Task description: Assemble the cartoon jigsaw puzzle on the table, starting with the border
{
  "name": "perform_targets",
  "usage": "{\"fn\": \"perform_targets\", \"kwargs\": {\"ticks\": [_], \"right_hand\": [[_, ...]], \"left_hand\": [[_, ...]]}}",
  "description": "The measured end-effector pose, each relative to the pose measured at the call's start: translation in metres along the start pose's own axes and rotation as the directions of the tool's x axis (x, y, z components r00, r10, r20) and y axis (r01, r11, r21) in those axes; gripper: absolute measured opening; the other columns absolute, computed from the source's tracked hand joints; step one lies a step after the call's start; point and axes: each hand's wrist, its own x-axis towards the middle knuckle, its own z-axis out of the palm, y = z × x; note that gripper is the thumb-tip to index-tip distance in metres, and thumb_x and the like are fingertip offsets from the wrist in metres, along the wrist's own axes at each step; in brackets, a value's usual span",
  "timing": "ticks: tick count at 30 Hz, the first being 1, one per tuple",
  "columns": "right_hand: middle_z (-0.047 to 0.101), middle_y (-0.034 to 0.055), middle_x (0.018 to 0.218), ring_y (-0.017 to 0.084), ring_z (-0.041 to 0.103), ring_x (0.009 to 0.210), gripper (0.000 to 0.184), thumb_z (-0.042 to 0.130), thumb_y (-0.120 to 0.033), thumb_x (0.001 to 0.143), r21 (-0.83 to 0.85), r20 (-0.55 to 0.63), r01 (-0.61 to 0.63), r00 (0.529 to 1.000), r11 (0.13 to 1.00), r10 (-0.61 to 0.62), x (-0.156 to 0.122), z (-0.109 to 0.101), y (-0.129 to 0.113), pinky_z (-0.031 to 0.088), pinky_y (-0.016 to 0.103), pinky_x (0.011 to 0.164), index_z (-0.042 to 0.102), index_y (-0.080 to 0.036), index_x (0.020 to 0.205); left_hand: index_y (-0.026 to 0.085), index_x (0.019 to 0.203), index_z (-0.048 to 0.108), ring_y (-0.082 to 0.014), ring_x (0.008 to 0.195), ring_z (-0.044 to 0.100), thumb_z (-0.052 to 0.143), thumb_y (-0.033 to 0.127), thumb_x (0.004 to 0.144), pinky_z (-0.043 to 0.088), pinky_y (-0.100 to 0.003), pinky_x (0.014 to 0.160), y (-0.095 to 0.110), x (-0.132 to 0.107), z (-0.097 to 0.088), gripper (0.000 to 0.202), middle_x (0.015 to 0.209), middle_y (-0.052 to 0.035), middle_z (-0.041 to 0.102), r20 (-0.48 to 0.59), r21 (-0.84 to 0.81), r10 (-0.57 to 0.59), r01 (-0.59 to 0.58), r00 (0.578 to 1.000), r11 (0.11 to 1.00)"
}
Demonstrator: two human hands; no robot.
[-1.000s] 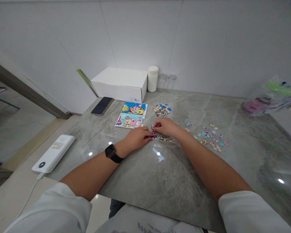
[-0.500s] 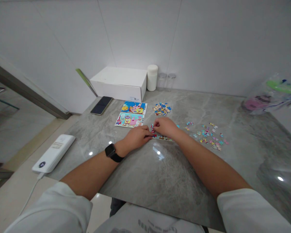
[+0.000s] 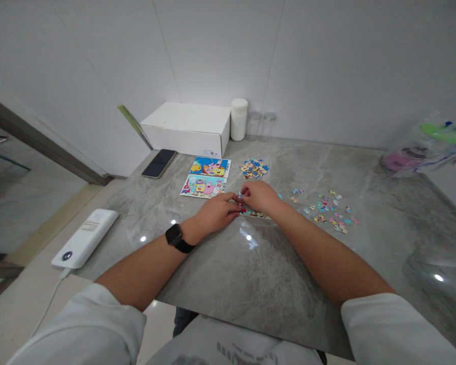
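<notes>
A partly assembled jigsaw puzzle point(image 3: 255, 215) lies flat on the table, mostly covered by my hands. My left hand point(image 3: 217, 212) rests at its left edge, thumb low and index finger higher, steadying it. Above the puzzle's left side, my right hand point(image 3: 259, 196) has thumb and fingers pinched on a small red-and-blue puzzle piece point(image 3: 240, 199), largely hidden by the fingertips. Two cartoon picture cards, a blue one point(image 3: 210, 166) and a turquoise one point(image 3: 203, 186), lie beyond my left hand. Loose puzzle pieces point(image 3: 323, 205) are scattered right of my right forearm.
A heap of other puzzle pieces point(image 3: 254, 169) sits behind my right hand. Along the wall stand a white box point(image 3: 186, 132), a white bottle point(image 3: 238, 120) and two clear jars point(image 3: 268, 128). A phone point(image 3: 159, 163), a cabled power bank point(image 3: 86, 238) and a plastic bag point(image 3: 421, 152) flank the table point(image 3: 251, 284).
My left index finger has shifted up toward the piece at my right fingertips. My right hand stays nearly in place, still pinching. The whole view has tilted very slightly.
</notes>
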Motion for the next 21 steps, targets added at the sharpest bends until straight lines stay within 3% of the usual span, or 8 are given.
{"fn": "perform_targets", "kwargs": {"ticks": [5, 9, 15, 21], "right_hand": [[0.081, 0.0048, 0.099, 0.019, 0.071, 0.088, 0.016, 0.066, -0.023, 0.094, 0.138, -0.173, -0.041, 0.983, 0.99, 0.065, 0.004, -0.019, 0.017, 0.046, 0.028, 0.076, 0.077, -0.02, 0.105], [0.08, 0.0055, 0.102, 0.019, 0.069, 0.087, 0.018, 0.064, -0.028, 0.098, 0.153, -0.286, -0.019, 0.956, 0.988, 0.062, 0.006, -0.024, 0.025, 0.046, 0.029, 0.078, 0.077, -0.02, 0.106], [0.078, 0.0093, 0.109, 0.023, 0.067, 0.102, 0.021, 0.062, -0.026, 0.099, 0.016, -0.189, 0.072, 0.98, 0.997, -0.067, 0.006, -0.01, 0.016, 0.047, 0.032, 0.092, 0.079, -0.019, 0.109], [0.072, 0.0145, 0.127, 0.029, 0.064, 0.119, 0.029, 0.067, -0.039, 0.099, -0.131, -0.136, 0.129, 0.98, 0.983, -0.146, 0.006, 0.007, 0.01, 0.046, 0.038, 0.103, 0.081, -0.021, 0.116]], "left_hand": [[0.025, 0.117, 0.081, -0.0242, 0.119, 0.069, 0.063, 0.027, 0.102, 0.053, -0.04, 0.106, 0.001, 0.0, -0.001, 0.023, 0.131, -0.0073, 0.073, 0.007, 0.0, 0.036, -0.036, 0.999, 0.999], [0.024, 0.118, 0.08, -0.0244, 0.121, 0.069, 0.062, 0.026, 0.103, 0.053, -0.041, 0.107, 0.0, 0.0, -0.001, 0.024, 0.133, -0.0077, 0.074, 0.013, -0.012, 0.04, -0.04, 0.999, 0.999], [0.025, 0.118, 0.08, -0.0234, 0.121, 0.07, 0.063, 0.025, 0.102, 0.051, -0.042, 0.108, -0.002, 0.0, 0.001, 0.023, 0.134, -0.0063, 0.075, 0.02, -0.009, 0.034, -0.034, 0.999, 0.999], [0.023, 0.118, 0.08, -0.0241, 0.118, 0.071, 0.061, 0.025, 0.103, 0.053, -0.041, 0.105, 0.002, 0.001, -0.001, 0.024, 0.128, -0.0073, 0.077, 0.045, 0.01, 0.031, -0.031, 0.999, 0.999]]}}
